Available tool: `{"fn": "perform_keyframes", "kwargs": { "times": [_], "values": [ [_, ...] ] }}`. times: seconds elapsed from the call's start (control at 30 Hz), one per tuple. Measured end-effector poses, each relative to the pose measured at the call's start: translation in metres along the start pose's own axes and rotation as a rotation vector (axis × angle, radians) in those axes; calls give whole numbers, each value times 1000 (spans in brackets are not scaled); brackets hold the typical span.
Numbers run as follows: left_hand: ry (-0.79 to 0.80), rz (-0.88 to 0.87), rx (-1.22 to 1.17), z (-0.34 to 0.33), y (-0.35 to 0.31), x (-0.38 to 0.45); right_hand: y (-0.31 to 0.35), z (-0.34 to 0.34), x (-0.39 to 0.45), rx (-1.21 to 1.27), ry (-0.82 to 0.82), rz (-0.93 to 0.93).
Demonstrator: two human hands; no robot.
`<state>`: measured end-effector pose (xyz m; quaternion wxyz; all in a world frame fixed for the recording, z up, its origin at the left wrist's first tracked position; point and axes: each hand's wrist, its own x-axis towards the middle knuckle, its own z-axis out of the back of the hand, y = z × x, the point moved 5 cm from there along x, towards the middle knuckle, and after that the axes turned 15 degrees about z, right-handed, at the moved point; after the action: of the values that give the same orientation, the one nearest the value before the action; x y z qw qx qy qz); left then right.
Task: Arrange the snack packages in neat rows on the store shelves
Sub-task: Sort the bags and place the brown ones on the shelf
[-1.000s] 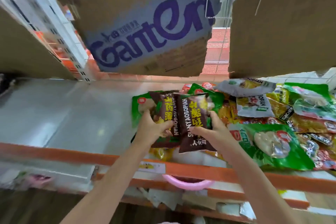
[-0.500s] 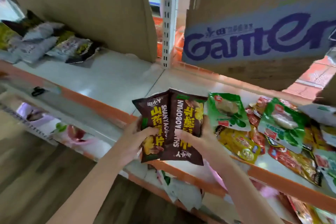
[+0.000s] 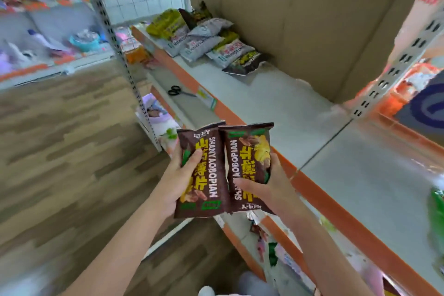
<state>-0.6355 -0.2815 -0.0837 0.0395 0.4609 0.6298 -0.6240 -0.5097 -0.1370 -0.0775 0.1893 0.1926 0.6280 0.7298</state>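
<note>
The left hand [image 3: 179, 180] grips a dark brown snack bag [image 3: 203, 173], thumb across its front. The right hand [image 3: 269, 185] grips a second brown bag [image 3: 248, 166] beside it, and the two bags touch along their inner edges. Both read "SHANYAOBOPIAN" in white beside large yellow characters, and are held in front of the orange-edged shelf [image 3: 310, 115]. Farther back on that shelf lies a pile of grey and yellow-green bags [image 3: 211, 41]; their print is too blurred to read. Scissors [image 3: 176, 91] lie on the lower shelf.
</note>
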Motion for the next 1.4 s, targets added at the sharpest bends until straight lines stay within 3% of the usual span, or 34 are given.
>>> {"fn": "perform_keyframes", "kwargs": {
  "times": [0.2,0.4,0.57,0.9,0.97,1.07,1.17,1.4],
  "values": [
    [-85,-49,29,17,-29,26,-7,-19,60,68,103,-15],
    [-77,-44,220,20,-88,74,-10,-23,137,60,63,-20],
    [-102,-61,183,12,-125,112,-4,-16,187,65,86,-9],
    [-38,-45,196,1,-165,180,5,4,227,161,329,-28],
    [6,-42,215,-4,-176,199,4,13,238,75,217,-30],
    [37,-40,178,-9,-198,227,6,37,259,-133,-91,-6],
    [82,-32,167,-7,-224,255,16,56,278,-152,-348,28],
    [230,-94,322,10,-284,302,49,59,314,-205,-623,187]
  ]
}}
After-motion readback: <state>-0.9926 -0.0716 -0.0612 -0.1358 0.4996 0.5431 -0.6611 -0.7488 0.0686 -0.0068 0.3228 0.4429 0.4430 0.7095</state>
